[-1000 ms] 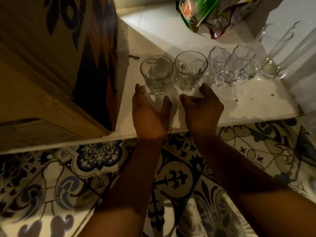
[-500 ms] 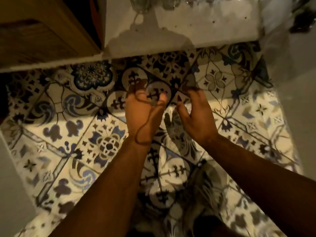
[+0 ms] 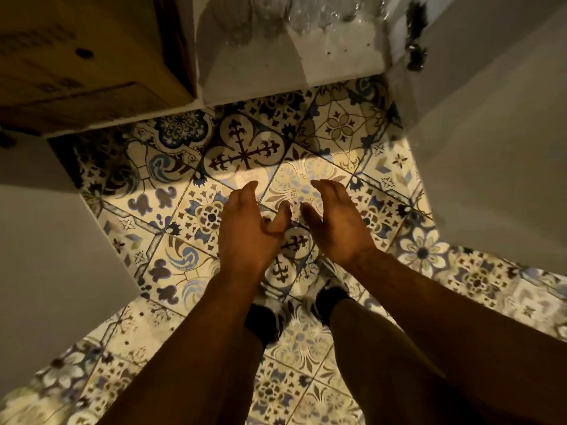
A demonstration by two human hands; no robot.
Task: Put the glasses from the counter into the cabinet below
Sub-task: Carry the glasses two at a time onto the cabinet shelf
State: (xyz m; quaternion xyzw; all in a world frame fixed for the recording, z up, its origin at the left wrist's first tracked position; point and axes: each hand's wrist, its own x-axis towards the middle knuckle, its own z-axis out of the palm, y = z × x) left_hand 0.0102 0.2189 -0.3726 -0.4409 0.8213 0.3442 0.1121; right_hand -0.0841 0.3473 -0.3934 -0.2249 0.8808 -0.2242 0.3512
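Since a second ago your view has dropped from the counter toward the floor, and both hands have come away from the glasses (image 3: 306, 13); these now show only as a blur at the top edge, on the white counter (image 3: 260, 72); your left hand (image 3: 248, 234) and right hand (image 3: 334, 225) hover side by side over the patterned tile floor (image 3: 239, 148), fingers loosely spread, holding nothing; a brown box (image 3: 86, 56) sits at upper left; your dark shoes (image 3: 262, 323) show below.
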